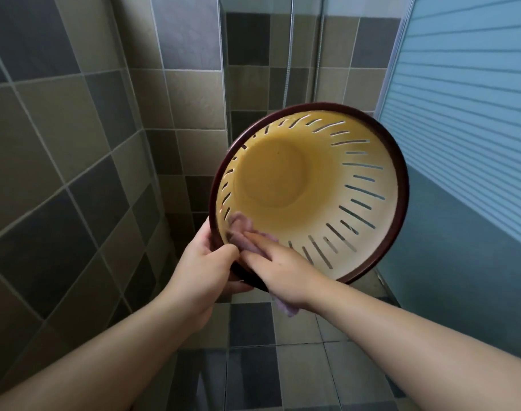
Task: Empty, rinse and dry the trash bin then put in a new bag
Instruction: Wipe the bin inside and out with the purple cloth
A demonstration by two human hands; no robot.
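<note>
Head view: a person holds a slotted trash bin (309, 191) up off the floor in a tiled shower corner, its mouth tipped toward the camera so that it fills the centre and centre right of the frame. The bin is cream inside with a dark brown rim, and it stands empty, with no bag fitted and no litter visible in its base. At the lower left of the rim, the left hand (207, 266) grips the edge, thumb over the lip and fingers curled behind it. Just beside it, the right hand (278, 266) presses a pale purple cloth (243, 232) against the inner wall, fingers extended flat over the fabric; a tail of the cloth hangs out below the wrist. Whether the thumb also pinches the cloth cannot be told from this angle. Grey and tan wall tiles (75, 129) fill the left of the frame, a frosted glass panel (466, 99) the upper right, and a shower hose (288, 54) runs down the upper centre. Judged from the empty interior and the cloth at work, the drying step appears to be in hand, with emptying and rinsing apparently done. The next move likely calls for sweeping the cloth round the rest of the slotted wall and down into the base, turning the bin with the left hand, before a new bag goes in.
</note>
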